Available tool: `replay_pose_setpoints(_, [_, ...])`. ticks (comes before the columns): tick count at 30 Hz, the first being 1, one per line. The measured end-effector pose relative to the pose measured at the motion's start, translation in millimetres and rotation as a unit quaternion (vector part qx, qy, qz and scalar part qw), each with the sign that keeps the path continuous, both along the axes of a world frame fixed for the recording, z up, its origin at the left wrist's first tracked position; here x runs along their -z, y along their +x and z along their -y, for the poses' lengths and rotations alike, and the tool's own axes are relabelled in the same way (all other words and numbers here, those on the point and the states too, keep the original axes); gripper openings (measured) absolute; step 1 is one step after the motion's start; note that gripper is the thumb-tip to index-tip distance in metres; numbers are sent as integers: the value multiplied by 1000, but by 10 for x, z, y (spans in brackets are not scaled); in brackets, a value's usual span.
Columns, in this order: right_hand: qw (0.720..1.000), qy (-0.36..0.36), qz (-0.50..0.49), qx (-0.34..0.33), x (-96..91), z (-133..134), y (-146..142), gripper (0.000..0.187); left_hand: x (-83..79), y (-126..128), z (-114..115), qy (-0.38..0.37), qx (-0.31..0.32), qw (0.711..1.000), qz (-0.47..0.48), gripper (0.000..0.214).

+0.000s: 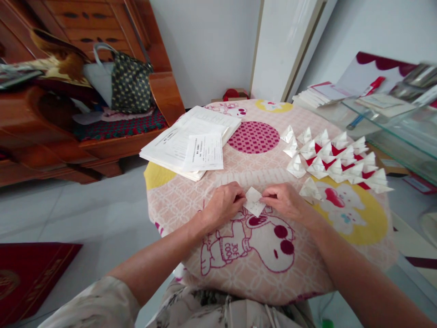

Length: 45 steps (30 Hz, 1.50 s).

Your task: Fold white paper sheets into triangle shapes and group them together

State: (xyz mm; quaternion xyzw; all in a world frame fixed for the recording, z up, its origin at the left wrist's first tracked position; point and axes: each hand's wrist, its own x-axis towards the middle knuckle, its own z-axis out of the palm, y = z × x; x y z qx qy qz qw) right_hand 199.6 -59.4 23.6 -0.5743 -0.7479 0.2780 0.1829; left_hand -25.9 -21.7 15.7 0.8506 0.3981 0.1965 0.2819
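Note:
A small folded piece of white paper lies on the pink cartoon-print cloth covering a small table. My left hand pinches its left edge with fingers pressed together. My right hand pinches its right edge the same way. Both hands rest on the cloth, one on each side of the paper. Several finished folded paper pieces, white with red corners, lie in a cluster to the right, just beyond my right hand.
A stack of printed white sheets sits at the table's back left. A wooden bench with a patterned bag stands on the left. A glass table with papers is at the right. A red mat lies on the floor.

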Motion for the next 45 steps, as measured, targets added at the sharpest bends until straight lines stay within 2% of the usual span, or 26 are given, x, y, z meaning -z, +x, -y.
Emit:
replay_pose_setpoints(4, [1000,-23,9,2,-8,-7,2,18,0,3,19,0,-11,1000,-6,11])
replay_pose_setpoints(9, [999,-32,13,6,-20,-12,-12,19,-23,41,20,-14,6,1000,-2,1])
replay_pose_setpoints(14, [999,-46,5,10,-31,-13,-5,19,-60,120,9,0,30,999,-46,9])
replay_pose_setpoints(19, [999,-50,1,14,-23,-8,-7,20,-57,136,2,-9,14,998,-55,14])
replay_pose_setpoints(26, [996,-41,9,75,80,-41,-44,26,-18,111,0,-6,-22,998,-63,20])
replay_pose_setpoints(33, [992,-42,45,110,44,-26,-117,29,-62,104,33,3,-52,989,-140,23])
replay_pose_setpoints(45, [981,-39,86,167,74,15,-186,29,-73,137,26,2,-41,982,-182,25])
